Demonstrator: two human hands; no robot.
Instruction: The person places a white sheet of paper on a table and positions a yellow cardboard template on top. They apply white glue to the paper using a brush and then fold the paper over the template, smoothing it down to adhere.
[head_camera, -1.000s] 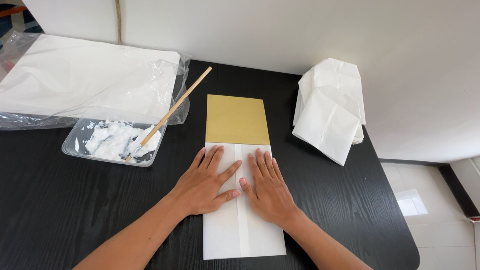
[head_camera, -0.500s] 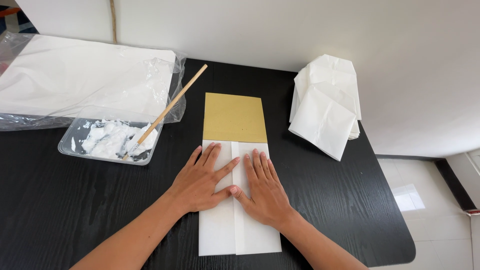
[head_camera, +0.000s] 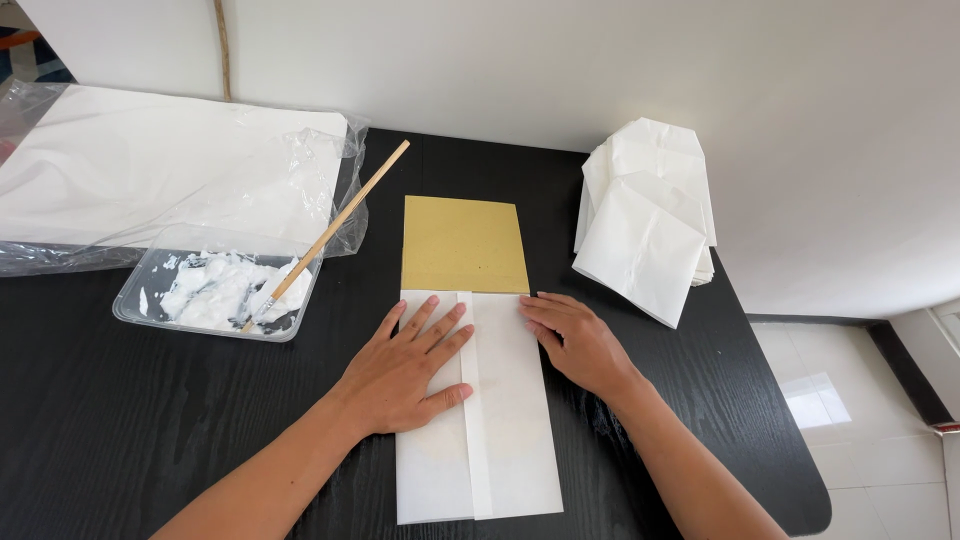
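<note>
Flat, fingers spread, both hands, left (head_camera: 408, 367) and right (head_camera: 578, 345), press the folded white paper (head_camera: 505, 420).

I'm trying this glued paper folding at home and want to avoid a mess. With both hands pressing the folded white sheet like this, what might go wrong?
Three risks, judged from the view:
1. The left hand lies flat on the white sheet's centre seam; wet paste there might smear or stick to the fingers.
2. The right hand presses only the sheet's edge, so the sheet could slide off the tan card.
3. The brush leans out of the paste tray; a bumped forearm may tip it.
</note>
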